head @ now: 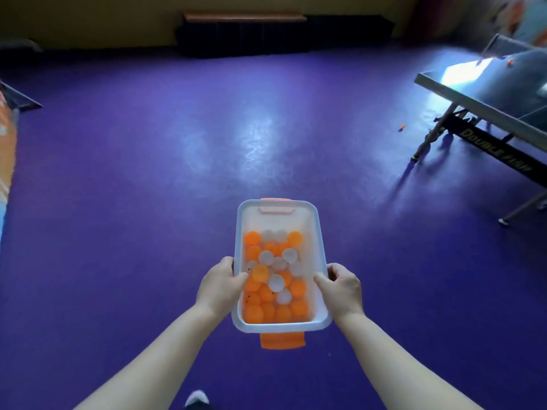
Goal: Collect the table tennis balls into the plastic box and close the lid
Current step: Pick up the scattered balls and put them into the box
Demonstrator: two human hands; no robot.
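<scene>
I hold a clear plastic box (279, 214) with a pale rim above the purple floor, its long axis pointing away from me. My left hand (219, 285) grips its left rim and my right hand (343, 287) grips its right rim. Several orange and white table tennis balls (273, 279) fill the near half of the box. An orange latch (282, 340) hangs from the near end and another orange latch (275, 200) sits at the far end. No lid is on the box. One orange ball (401, 127) lies on the floor near the table leg.
A dark table tennis table (485, 93) stands at the right with its legs and net, and a small orange ball (510, 62) lies on its top. A dark bench (284, 31) lines the far wall. My shoe (197, 399) shows at the bottom edge.
</scene>
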